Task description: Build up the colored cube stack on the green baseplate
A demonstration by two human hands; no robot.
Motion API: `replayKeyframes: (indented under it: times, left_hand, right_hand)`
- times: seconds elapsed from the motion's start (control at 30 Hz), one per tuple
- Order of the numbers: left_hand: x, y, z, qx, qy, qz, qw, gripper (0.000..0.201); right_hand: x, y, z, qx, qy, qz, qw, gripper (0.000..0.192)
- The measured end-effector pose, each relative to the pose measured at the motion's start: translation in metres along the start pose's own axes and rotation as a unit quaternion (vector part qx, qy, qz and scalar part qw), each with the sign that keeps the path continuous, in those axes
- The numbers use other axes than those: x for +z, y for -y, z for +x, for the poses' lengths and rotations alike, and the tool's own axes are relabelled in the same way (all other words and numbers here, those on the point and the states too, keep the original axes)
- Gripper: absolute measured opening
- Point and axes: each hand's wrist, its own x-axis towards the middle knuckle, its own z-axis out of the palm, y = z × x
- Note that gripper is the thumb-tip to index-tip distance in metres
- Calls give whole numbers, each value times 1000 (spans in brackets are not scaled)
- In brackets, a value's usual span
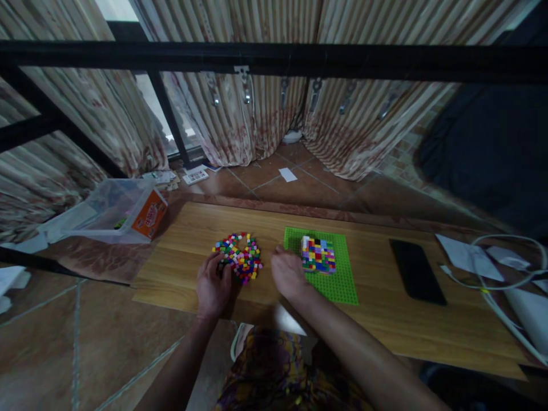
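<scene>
A loose pile of small colourful bricks (246,264) lies on the wooden table. At its near left edge rests my left hand (214,288), fingers bent and thumb apart, touching or almost touching the bricks; I see nothing held in it. Right of the pile, my right hand (287,273) is closed with the fingertips drawn together, and whatever they may pinch is hidden. It overlaps the left edge of a green studded baseplate (342,290). On that plate stands a block of multicoloured bricks (319,255) packed close together, with a notch in its far side.
A black phone (417,271) lies on the table (377,319) to the right, beside papers and a white cable (492,291). A clear plastic bin (115,208) with an orange label stands at left. A black metal bar (274,59) crosses before curtains (240,125).
</scene>
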Motion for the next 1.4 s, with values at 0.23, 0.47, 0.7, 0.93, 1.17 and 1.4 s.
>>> replayKeyframes:
  times: [0.23, 0.47, 0.7, 0.93, 1.17, 1.4]
  left_hand:
    - [0, -1, 1, 5, 6, 13, 1000, 26]
    - [0, -2, 2, 12, 6, 15, 1000, 25]
    - [1, 0, 2, 16, 2, 3, 1000, 25]
    - [1, 0, 1, 8, 7, 15, 1000, 24]
    - [0, -1, 1, 8, 10, 19, 1000, 24]
    - [1, -2, 0, 8, 10, 16, 1000, 23]
  right_hand:
    - [-24, 0, -34, -50, -124, 197, 971, 24]
    - [-50, -66, -49, 90, -183, 328, 922, 18]
    - [-54, -105, -21, 77, -201, 235, 948, 30]
    - [-51, -110, -3, 24, -147, 120, 982, 42]
    - [-53, -106, -3, 26, -142, 156, 977, 45]
    - [-45, -110, -5, 55, -165, 227, 958, 44]
